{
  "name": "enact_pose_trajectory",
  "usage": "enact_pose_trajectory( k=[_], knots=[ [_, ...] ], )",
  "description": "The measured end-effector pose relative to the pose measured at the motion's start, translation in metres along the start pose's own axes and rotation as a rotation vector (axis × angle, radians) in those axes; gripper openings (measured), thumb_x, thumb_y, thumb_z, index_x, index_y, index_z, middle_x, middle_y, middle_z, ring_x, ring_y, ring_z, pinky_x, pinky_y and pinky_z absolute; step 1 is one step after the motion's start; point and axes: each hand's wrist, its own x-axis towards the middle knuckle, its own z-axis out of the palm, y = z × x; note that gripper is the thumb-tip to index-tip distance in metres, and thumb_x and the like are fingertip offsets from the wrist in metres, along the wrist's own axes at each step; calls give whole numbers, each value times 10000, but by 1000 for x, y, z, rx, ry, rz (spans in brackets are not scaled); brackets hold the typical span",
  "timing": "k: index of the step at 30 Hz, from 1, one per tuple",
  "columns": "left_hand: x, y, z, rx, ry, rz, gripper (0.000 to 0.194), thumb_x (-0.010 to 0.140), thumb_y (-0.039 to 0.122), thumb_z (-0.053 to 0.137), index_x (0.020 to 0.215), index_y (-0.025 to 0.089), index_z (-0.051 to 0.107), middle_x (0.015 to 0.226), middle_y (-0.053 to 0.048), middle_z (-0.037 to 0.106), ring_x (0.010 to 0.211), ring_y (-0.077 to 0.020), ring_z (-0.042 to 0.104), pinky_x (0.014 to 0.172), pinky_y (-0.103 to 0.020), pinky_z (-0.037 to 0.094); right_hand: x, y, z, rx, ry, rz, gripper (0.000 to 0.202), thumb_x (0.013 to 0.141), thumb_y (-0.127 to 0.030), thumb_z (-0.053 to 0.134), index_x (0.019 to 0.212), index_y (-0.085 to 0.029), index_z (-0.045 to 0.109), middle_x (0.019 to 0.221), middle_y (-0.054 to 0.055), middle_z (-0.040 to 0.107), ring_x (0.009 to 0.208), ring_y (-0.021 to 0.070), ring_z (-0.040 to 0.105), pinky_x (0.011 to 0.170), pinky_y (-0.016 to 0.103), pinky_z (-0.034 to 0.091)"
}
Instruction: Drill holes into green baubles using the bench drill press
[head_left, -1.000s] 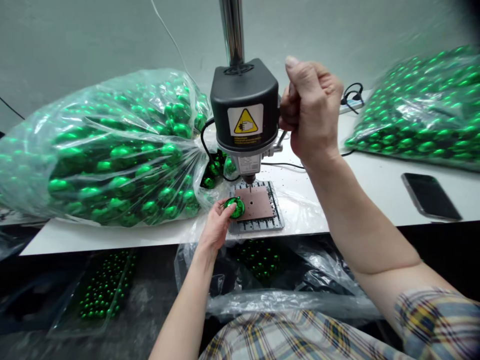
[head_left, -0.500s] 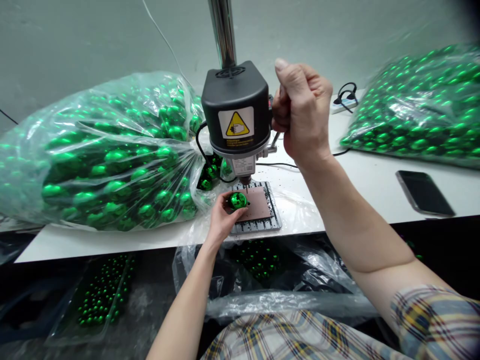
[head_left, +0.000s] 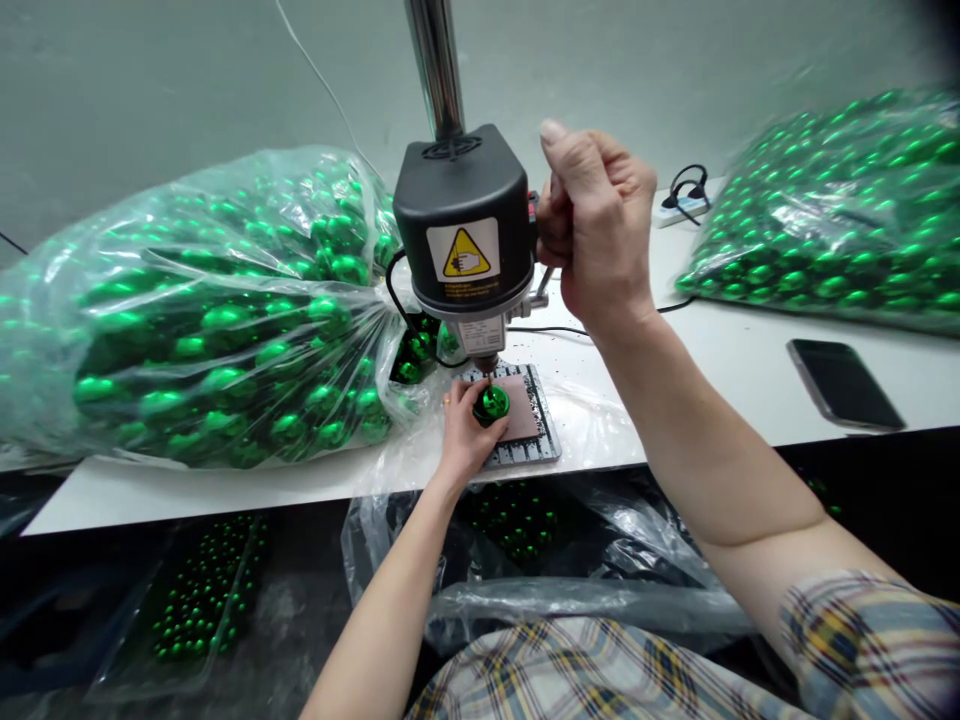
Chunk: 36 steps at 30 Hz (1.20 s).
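Note:
Between the thumb and fingers of my left hand point(head_left: 466, 432) is a shiny green ball point(head_left: 495, 404), held on the pinkish pad point(head_left: 521, 408) of a small bench drill press point(head_left: 465, 220). The drill bit point(head_left: 490, 380) comes down right at the top of the ball; whether it has entered the ball I cannot tell. My right hand point(head_left: 604, 215) is closed in a fist around the lever point(head_left: 546, 280) at the right of the drill's black housing. Most of the grip is hidden by the fingers. Dark shavings lie on the slotted metal base point(head_left: 551, 440).
A large clear bag of green balls point(head_left: 225, 320) leans left of the drill, and another bag point(head_left: 840, 220) lies at the right. A phone point(head_left: 846, 384) and a power strip point(head_left: 682, 205) are on the white table. Below the table edge, a plastic bin point(head_left: 202, 590) contains green balls.
My left hand has moved the green ball to the right, under the drill bit. My right hand stays on the lever. The whole view has shifted slightly.

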Motion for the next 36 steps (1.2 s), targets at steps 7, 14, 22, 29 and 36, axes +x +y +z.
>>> enact_pose_trajectory(
  k=[7,14,22,29,36],
  knots=[
    [-8,-14,10,-137,-8,43,516,913,363,611,1405,260,491,1319,-110,590,1291,-284,480,1124,-494,349,-3,-3,2,-51,10,25,562,729,-472,787,561,-232,307,470,-74,266,384,56,186,346,283,113],
    [-11,-13,15,-336,12,-79,492,820,368,737,1251,217,555,1241,-109,633,1173,-256,601,1051,-431,455,-4,-2,1,-83,-4,-11,488,831,-393,700,575,-230,318,482,-68,286,390,62,209,360,284,134],
    [-11,-14,15,-292,20,-104,501,813,337,744,1264,218,562,1249,-112,639,1200,-260,595,1037,-431,466,-29,1,-4,-194,43,-182,550,835,-472,715,527,-220,335,443,-46,333,376,77,256,360,294,186],
    [-11,-15,16,-321,29,-103,498,812,336,743,1254,203,557,1251,-121,635,1194,-258,598,1027,-418,467,-56,6,-15,-193,7,-313,515,882,-276,670,487,-200,350,436,-39,322,394,86,291,420,312,213],
    [-11,-16,16,-309,25,-83,495,816,348,744,1254,205,561,1265,-120,636,1200,-256,598,1048,-424,457,-73,20,-21,-171,-15,-436,550,891,-239,619,517,-177,220,451,-47,214,398,76,255,452,303,189]
  ],
)
